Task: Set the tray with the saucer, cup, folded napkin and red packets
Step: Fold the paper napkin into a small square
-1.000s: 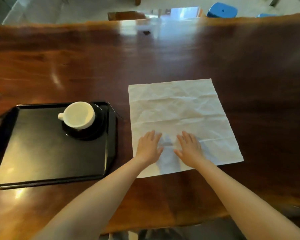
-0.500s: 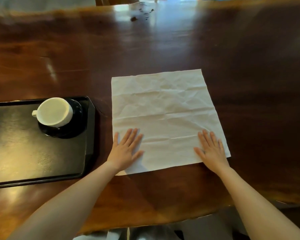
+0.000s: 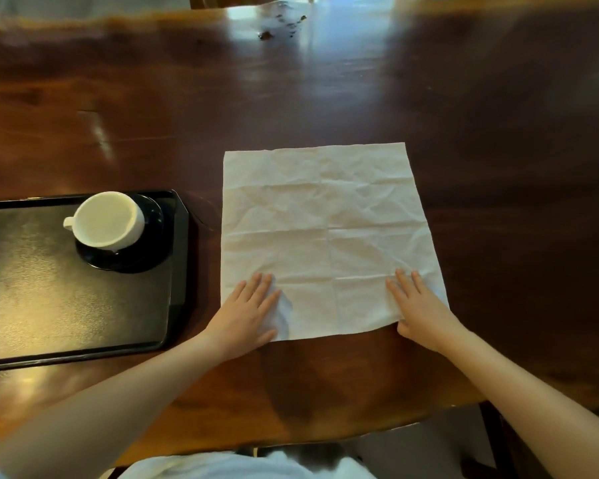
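No brand, label or writing can be read on anything here. The white napkin (image 3: 325, 236) lies unfolded and creased on the dark wooden bench (image 3: 325, 98), square to the person. The left hand (image 3: 244, 314) lies flat on its near left corner, fingers (image 3: 261, 285) spread slightly apart and gripping nothing; that corner is hidden under the palm. The right hand (image 3: 419, 305) lies flat on the near right corner, fingers (image 3: 407, 281) likewise apart and pressing down, its thumb off the paper's near edge on the wood.

Left of the left fingers, just beside the napkin but not touching it, sits the black tray (image 3: 66, 305), its left end cut off by the picture's edge. In the tray's far right corner stands the dark saucer (image 3: 132, 261) with the white cup (image 3: 109, 219) on it, handle pointing away from the fingers to the left; the cup hides much of the saucer.

Far beyond the fingers, near the bench's far edge, lie a few small dark specks (image 3: 281, 27), too small to make out.
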### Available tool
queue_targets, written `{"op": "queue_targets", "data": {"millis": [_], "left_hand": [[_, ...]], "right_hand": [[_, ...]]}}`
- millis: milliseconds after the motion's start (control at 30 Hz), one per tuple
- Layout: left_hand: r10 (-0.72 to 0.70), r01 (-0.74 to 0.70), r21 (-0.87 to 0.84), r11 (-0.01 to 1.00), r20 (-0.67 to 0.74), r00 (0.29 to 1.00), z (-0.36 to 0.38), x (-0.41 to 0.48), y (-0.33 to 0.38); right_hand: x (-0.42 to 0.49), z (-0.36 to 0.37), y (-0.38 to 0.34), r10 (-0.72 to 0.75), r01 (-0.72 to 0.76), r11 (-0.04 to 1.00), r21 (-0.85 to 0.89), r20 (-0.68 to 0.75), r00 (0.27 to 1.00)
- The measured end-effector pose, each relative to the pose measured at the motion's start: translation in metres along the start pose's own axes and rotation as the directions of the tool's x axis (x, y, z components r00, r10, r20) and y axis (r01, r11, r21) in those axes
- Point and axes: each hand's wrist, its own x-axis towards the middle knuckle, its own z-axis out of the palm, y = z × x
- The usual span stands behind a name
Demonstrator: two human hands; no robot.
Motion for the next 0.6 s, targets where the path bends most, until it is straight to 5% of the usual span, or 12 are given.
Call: {"op": "queue_targets", "data": {"millis": [267, 400, 600], "left_hand": [[-0.173, 0.179, -0.114, 0.977, 0.06, 0.983, -0.031, 0.047, -0.01], [-0.158, 0.169, -0.09, 0.982, 0.118, 0.98, -0.033, 0.044, -0.012], [-0.077, 0.083, -0.039, 0.996, 0.133, 0.988, -0.021, 0.029, -0.017]], "right_hand": [[0.002, 0.041, -0.026, 0.164, -0.144, 0.982, 0.123, -0.173, 0.971], [0.002, 0.04, -0.036, 0.223, -0.2, 0.971, 0.131, -0.197, 0.955], [-0.006, 0.021, -0.024, 0.225, -0.143, 0.966, 0.217, -0.429, 0.875]]}}
